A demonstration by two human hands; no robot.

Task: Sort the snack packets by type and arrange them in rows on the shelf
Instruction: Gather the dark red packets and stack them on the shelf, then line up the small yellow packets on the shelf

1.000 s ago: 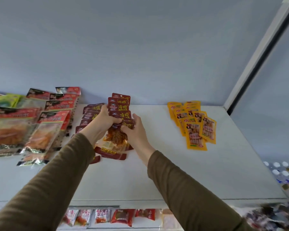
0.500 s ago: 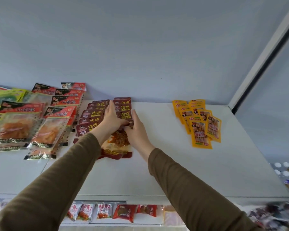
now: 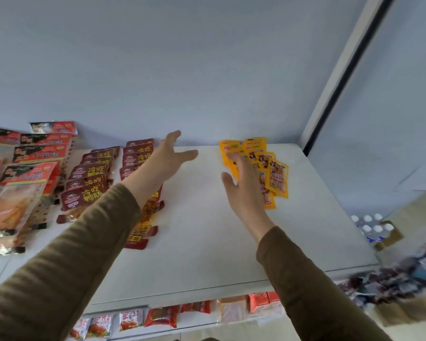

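Observation:
Dark red snack packets with yellow lettering (image 3: 87, 179) lie in two overlapping rows on the white shelf (image 3: 202, 232). My left hand (image 3: 169, 158) hovers open above the right-hand red row (image 3: 138, 153), holding nothing. My right hand (image 3: 244, 190) is open too, fingers spread, in front of the yellow snack packets (image 3: 276, 173) at the shelf's back right; whether it touches them I cannot tell. Larger red-and-black packets (image 3: 32, 173) fill the left part of the shelf.
The blue back wall stands right behind the rows. A white post (image 3: 340, 77) bounds the shelf on the right. A lower shelf holds small red and orange packets (image 3: 161, 316). A box of bottles (image 3: 371, 227) sits low on the right.
Both hands let go of the red packets, which now lie in the right-hand row. Both hands rose and opened; my right hand swung right to the yellow packets.

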